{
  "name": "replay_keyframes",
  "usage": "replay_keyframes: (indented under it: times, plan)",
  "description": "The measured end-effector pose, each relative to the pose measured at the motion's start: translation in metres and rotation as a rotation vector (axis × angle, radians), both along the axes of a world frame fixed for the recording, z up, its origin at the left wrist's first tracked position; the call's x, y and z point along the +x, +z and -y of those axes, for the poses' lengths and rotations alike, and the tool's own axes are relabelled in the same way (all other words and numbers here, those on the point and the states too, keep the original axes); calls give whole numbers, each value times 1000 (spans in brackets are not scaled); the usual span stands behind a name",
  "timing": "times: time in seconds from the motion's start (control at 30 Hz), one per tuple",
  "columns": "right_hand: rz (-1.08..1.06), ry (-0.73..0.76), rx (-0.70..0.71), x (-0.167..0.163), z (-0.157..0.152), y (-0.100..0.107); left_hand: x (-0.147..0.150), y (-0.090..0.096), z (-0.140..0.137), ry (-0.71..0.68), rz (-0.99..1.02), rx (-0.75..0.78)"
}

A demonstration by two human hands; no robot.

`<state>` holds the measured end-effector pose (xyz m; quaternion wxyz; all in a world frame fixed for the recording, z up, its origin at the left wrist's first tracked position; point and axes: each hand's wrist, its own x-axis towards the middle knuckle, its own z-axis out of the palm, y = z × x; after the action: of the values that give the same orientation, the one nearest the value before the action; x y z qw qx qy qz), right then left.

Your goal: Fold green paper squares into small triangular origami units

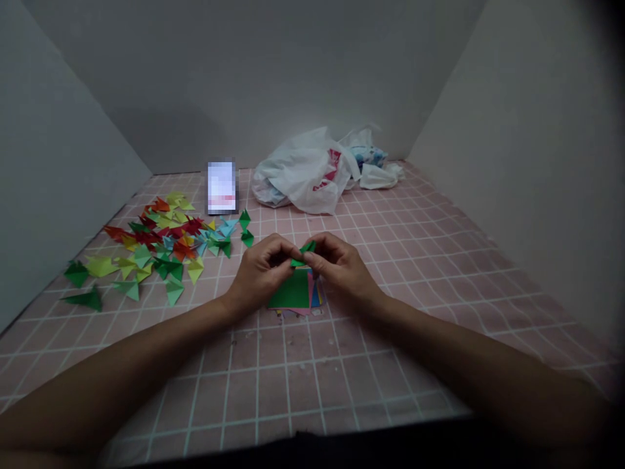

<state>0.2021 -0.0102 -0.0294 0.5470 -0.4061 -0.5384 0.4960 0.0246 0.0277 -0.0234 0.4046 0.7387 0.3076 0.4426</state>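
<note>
Between my two hands is a small folded piece of green paper (305, 253). My left hand (266, 266) pinches its left end with thumb and fingertips. From the other side my right hand (338, 262) grips it between thumb and bent forefinger. Just under the hands lies a stack of square paper sheets (290, 291), green on top, with pink, blue and yellow edges sticking out. To the left spreads a loose pile of folded paper cranes (168, 267) in green, yellow, red, orange and light blue.
A phone (222, 187) with a lit, blurred screen stands behind the pile. White plastic bags (307, 172) with red print sit at the back, a blue-patterned package (368, 156) beside them. Pale walls enclose the table's pink checked cloth (439, 280) on three sides.
</note>
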Motion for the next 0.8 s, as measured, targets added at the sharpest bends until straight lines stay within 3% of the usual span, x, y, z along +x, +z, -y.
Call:
replay_keyframes:
  times: [0.13, 0.27, 0.5, 0.8]
  plan:
    - [42, -49, -29, 2, 0, -3, 0, 0, 1, -11, -49, -2]
    - [-50, 14, -144, 0, 0, -6, 1, 0, 0, -62, -8, -87]
    - [-223, 104, -286, -2, -2, -7, 5, -2, 0, -210, 142, -520]
    - [-32, 8, -25, -1, -2, -7, 5, 1, -1, -56, 159, -544]
